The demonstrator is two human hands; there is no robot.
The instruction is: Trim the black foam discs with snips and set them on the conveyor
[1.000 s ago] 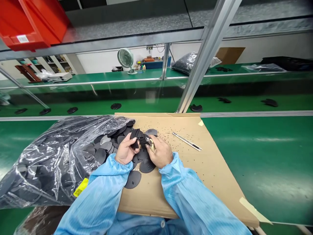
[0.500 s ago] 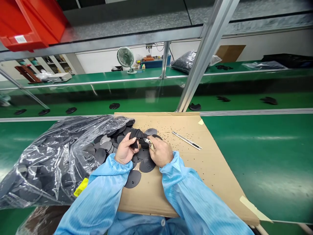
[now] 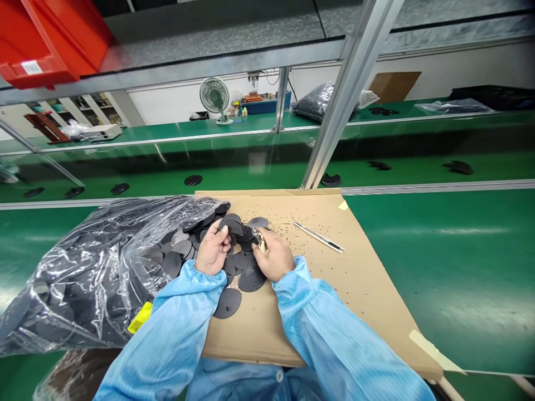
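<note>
The fingers of the left hand clench a black disc, held on edge and just left of the small metal nippers. The right hand's fingers grip these, their tips pointing left at the disc. Below lies a heap of discs, spilling from a clear plastic bag onto a cardboard sheet. A utility knife lies to the right, on the sheet.

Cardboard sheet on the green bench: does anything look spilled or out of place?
Yes. Tiny black specks lie scattered across the cardboard sheet, like crumbs or offcuts. Black discs also spill out of the open plastic bag onto the sheet in a loose pile.
</note>
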